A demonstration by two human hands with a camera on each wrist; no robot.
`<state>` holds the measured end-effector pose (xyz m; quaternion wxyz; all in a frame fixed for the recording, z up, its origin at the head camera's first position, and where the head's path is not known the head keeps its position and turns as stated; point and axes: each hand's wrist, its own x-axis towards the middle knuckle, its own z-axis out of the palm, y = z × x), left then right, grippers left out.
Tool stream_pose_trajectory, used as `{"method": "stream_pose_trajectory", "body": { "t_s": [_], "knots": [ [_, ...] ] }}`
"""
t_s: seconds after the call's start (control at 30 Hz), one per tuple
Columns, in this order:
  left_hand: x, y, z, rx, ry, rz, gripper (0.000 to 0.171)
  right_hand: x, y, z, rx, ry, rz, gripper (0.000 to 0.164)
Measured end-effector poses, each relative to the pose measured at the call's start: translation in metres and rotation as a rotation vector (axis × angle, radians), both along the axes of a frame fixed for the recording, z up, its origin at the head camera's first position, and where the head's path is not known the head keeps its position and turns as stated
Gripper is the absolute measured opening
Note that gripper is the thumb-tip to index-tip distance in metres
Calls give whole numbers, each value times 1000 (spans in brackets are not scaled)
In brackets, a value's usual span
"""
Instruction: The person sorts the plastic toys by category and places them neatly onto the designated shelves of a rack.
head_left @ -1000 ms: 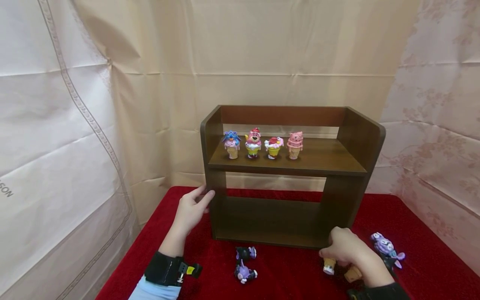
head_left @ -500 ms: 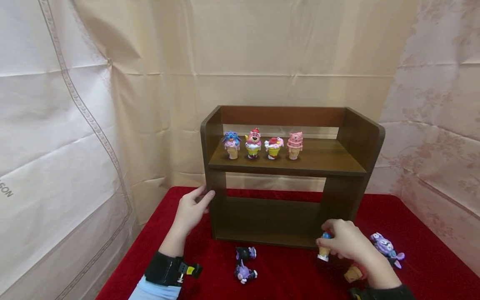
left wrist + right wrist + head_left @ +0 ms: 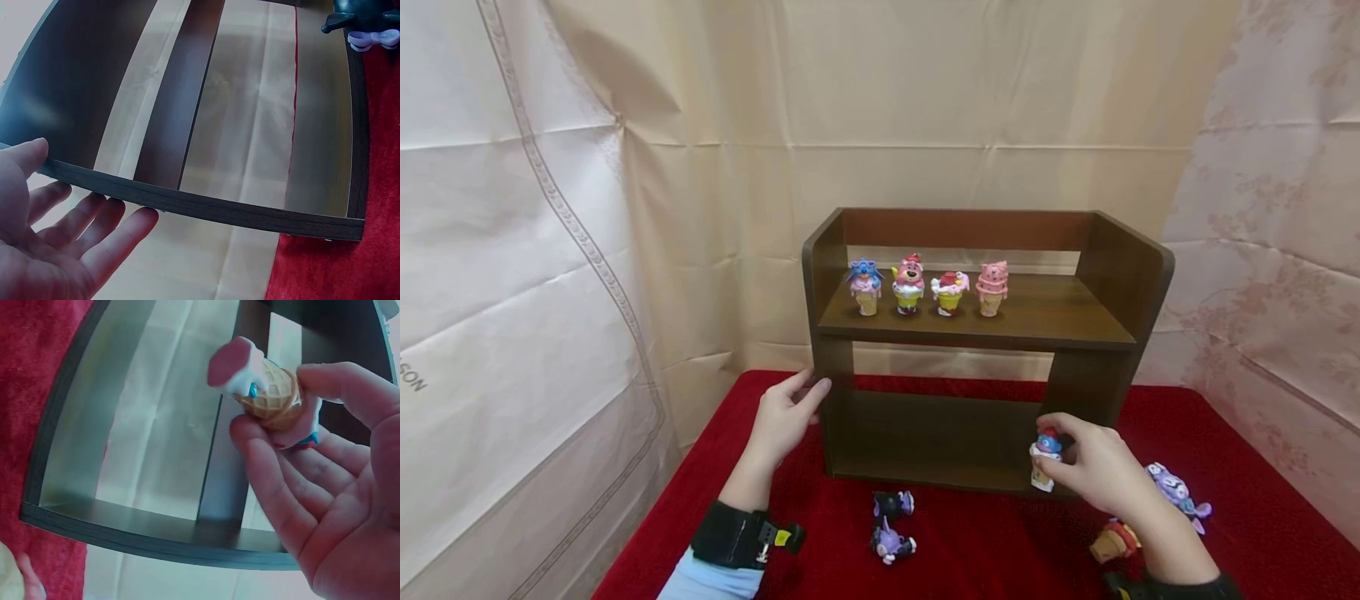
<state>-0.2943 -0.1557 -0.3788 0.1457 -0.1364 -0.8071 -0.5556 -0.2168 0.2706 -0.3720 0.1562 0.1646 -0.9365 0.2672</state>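
My right hand (image 3: 1097, 462) pinches an ice-cream-cone figurine (image 3: 1044, 475) upright between thumb and fingers, in front of the lower right of a dark brown two-tier shelf (image 3: 977, 338). The figurine has a blue head with red on top. In the right wrist view its waffle cone (image 3: 270, 394) and pinkish base face outward. My left hand (image 3: 782, 421) rests at the shelf's left side panel. In the left wrist view, the thumb (image 3: 32, 153) lies at the panel's edge and loosely extended fingers (image 3: 128, 240) lie along its outer side.
Several cone figurines (image 3: 950, 293) stand in a row on the upper tier, left of middle. Two black-and-purple figurines (image 3: 892, 543) lie on the red cloth (image 3: 977, 558) before the shelf. Right of the right hand lie a red-topped cone figurine (image 3: 1112, 542) and a purple figurine (image 3: 1176, 492).
My right hand has lifted the cone figurine from the cloth, moving it up and slightly left to the shelf's lower right front. The left hand has stayed at the side panel.
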Motion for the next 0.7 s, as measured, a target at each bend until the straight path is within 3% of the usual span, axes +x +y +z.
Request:
{"method": "stream_pose_trajectory", "body": {
  "t_s": [0.33,0.7],
  "knots": [
    [0,1,2,4,5,-8,56,2,-1,6,-81,331,63,51],
    [0,1,0,1,1,-4,58,4,1,11,-121,459,89,60]
  ]
}}
